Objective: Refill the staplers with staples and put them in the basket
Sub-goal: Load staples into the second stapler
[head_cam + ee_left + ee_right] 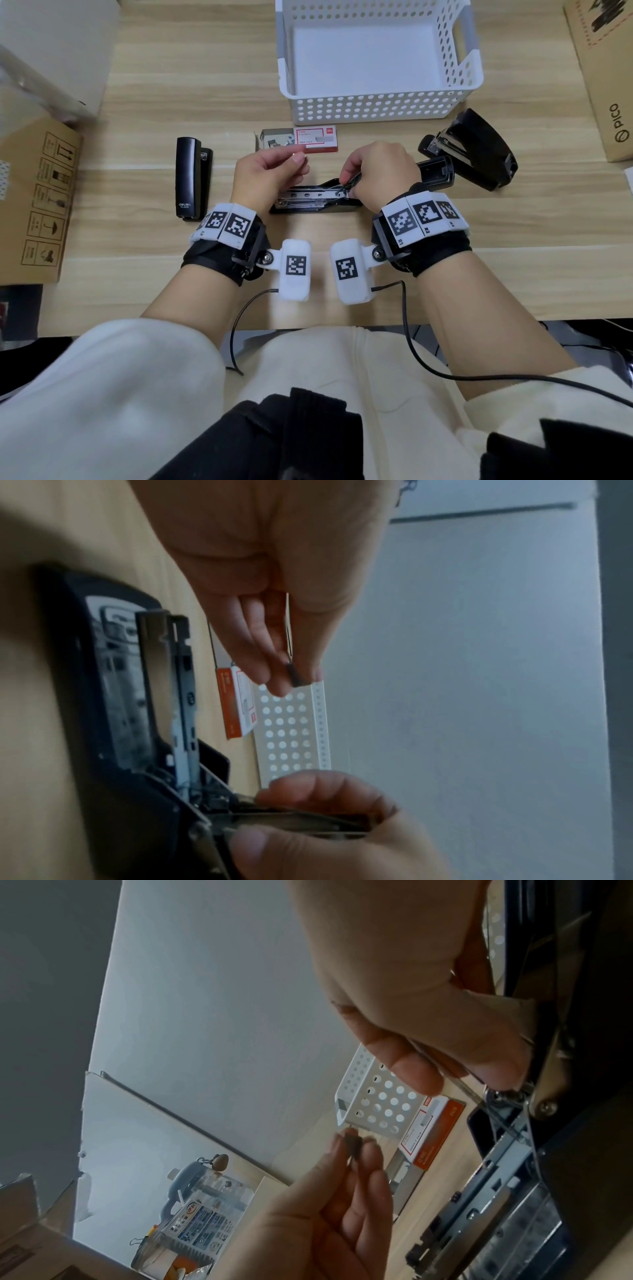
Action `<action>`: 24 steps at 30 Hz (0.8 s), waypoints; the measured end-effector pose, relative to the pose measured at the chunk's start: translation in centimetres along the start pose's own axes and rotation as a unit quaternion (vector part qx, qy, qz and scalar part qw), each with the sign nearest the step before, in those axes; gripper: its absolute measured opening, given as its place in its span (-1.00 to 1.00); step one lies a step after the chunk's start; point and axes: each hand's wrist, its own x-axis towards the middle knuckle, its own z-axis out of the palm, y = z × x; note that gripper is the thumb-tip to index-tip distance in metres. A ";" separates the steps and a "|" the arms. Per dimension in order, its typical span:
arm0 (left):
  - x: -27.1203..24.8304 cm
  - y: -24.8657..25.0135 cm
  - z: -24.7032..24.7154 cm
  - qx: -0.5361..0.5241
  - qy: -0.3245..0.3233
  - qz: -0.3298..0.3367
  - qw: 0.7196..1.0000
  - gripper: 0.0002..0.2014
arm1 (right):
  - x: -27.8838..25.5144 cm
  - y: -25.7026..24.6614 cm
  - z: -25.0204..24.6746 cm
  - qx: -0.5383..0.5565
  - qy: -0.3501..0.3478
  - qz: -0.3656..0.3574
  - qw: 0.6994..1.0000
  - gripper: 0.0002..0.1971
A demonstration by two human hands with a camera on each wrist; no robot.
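An open black stapler [308,202] lies on the desk in front of me, its metal staple channel [181,702] exposed. My left hand [294,164] hovers just above it and pinches a short strip of staples [296,674] between thumb and fingertips. My right hand [349,176] grips the stapler's swung-back metal arm near the hinge; its black top cover [435,171] sticks out to the right. A red and white staple box [317,138] lies open behind the hands. The white perforated basket [376,106] stands behind it and holds nothing.
A closed black stapler [191,181] lies at the left, and a larger black stapler [476,150] sits at the right near the basket. Cardboard boxes [37,202] flank the desk's left and right edges. Cables run from both wrist cameras over the front edge.
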 end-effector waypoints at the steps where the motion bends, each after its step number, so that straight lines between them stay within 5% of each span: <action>1: 0.0 0.1 0.2 -0.006 -0.007 -0.008 1.000 -0.82 | 0.0 0.0 0.0 -0.002 -0.003 -0.002 1.000 -0.71; 11: -0.1 0.1 2.1 0.119 -0.063 -0.004 0.991 -0.88 | -0.1 0.2 -0.1 0.005 -0.011 -0.015 1.000 -0.61; 15: 0.2 0.1 2.2 0.167 -0.069 0.001 0.983 -0.69 | 0.1 0.2 -0.1 0.006 -0.011 -0.015 1.000 -0.60; 24: 0.5 0.3 -0.3 0.392 -0.016 0.078 0.916 -0.76 | 0.2 0.4 0.0 0.017 -0.015 -0.016 1.000 -0.54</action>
